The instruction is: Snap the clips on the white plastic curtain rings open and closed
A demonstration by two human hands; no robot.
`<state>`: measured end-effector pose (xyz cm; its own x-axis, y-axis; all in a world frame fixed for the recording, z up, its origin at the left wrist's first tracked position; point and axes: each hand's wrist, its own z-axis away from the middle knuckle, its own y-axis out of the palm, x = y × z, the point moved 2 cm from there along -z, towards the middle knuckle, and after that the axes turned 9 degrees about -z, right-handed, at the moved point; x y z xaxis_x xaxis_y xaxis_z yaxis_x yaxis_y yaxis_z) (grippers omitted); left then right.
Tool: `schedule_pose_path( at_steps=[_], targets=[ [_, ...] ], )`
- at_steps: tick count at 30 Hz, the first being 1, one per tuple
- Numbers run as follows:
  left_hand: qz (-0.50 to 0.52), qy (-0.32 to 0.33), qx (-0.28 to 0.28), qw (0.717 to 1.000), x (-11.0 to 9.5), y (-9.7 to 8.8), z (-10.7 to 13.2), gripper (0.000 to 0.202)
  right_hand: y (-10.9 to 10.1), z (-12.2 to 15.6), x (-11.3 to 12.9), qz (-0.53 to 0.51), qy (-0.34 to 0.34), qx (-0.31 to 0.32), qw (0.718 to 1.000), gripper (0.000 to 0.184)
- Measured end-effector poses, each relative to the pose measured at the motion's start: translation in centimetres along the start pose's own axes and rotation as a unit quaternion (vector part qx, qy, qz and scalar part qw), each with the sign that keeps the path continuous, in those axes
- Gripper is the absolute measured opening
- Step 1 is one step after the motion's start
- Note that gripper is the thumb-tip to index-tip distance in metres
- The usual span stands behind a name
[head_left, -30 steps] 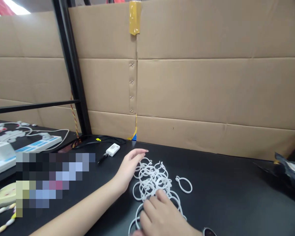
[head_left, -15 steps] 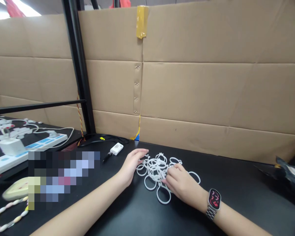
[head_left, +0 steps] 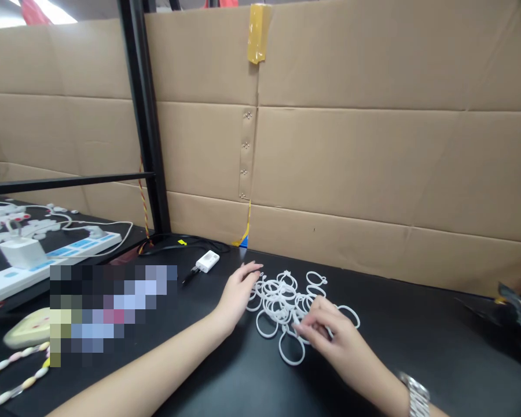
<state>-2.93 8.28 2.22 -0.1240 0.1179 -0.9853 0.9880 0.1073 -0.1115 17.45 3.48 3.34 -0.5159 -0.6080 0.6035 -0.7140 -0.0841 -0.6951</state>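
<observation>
A heap of thin white plastic rings (head_left: pixel 282 298) lies on the black tabletop (head_left: pixel 417 341) in front of me. My left hand (head_left: pixel 238 292) rests flat against the heap's left edge, fingers stretched out and together, touching the outer rings. My right hand (head_left: pixel 334 341) sits at the heap's near right side, thumb and fingers pinched on a white ring at its edge. A metal watch band (head_left: pixel 414 394) shows on my right wrist.
A cardboard wall (head_left: pixel 351 145) closes off the back of the table. A black metal post (head_left: pixel 145 116) stands at left. A small white adapter with a black cable (head_left: pixel 207 262) lies behind my left hand. A white power strip (head_left: pixel 47 260), bead strings (head_left: pixel 8 373) and a dark bag (head_left: pixel 518 310) sit at the sides.
My right hand pushed the ring heap away from me, then drew back and pinched a ring at its near edge. My left hand stayed against the heap's left side.
</observation>
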Motion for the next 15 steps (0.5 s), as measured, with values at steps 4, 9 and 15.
schedule_pose_path(
  at_steps=[4, 9, 15],
  targets=[
    [-0.005, -0.008, 0.008, 1.0, 0.7, 0.7, 0.2, 0.026, 0.6, 1.9, 0.6, -0.026, -0.025, 0.1, 0.994, 0.013],
    [0.03, -0.004, 0.032, 0.999, 1.6, 1.1, 0.3, 0.026, 0.6, 2.7, 0.7, -0.057, 0.004, 0.122, 0.991, 0.015],
    [0.072, 0.001, 0.008, 0.997, 2.0, 0.0, -1.1, 0.027, 1.8, 3.4, 2.6, -0.036, -0.02, 0.186, 0.982, 0.013]
  ],
)
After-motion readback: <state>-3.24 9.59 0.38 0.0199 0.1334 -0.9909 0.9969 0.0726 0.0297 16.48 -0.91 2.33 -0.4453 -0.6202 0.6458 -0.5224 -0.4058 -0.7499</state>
